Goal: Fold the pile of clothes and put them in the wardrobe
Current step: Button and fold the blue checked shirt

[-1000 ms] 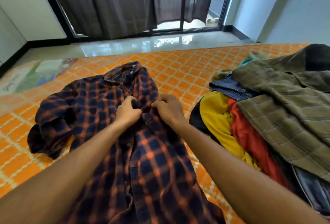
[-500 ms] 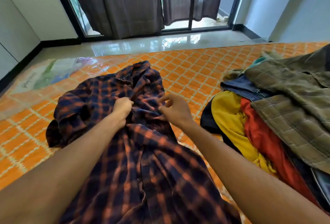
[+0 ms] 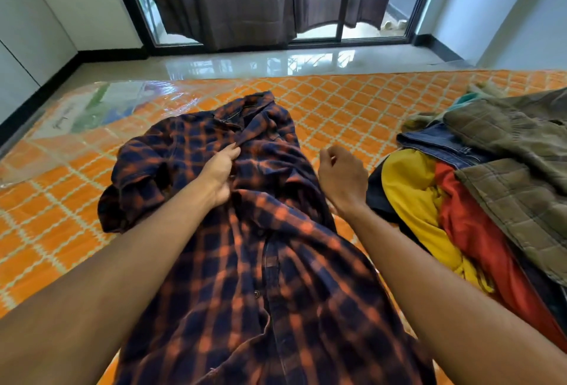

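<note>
A navy-and-orange plaid shirt [image 3: 270, 262] lies front up and rumpled on the orange patterned mattress [image 3: 337, 114], collar away from me. My left hand [image 3: 219, 171] grips the fabric at the shirt's chest, just below the collar, thumb on top. My right hand [image 3: 340, 176] hovers at the shirt's right edge with fingers curled and nothing in it. The pile of clothes [image 3: 478, 188] sits to the right: a yellow piece, a red one, blue denim, and an olive checked jacket on top.
The mattress's far left part is under shiny plastic wrap [image 3: 92, 108]. Beyond it are a glossy tiled floor [image 3: 260, 62] and a sliding glass door with dark curtains [image 3: 245, 1]. White panels [image 3: 30, 31] line the left wall.
My right hand has let go of the shirt and moved right, off its front. My left hand has slid up toward the collar, still holding fabric. The shirt's upper part is more bunched.
</note>
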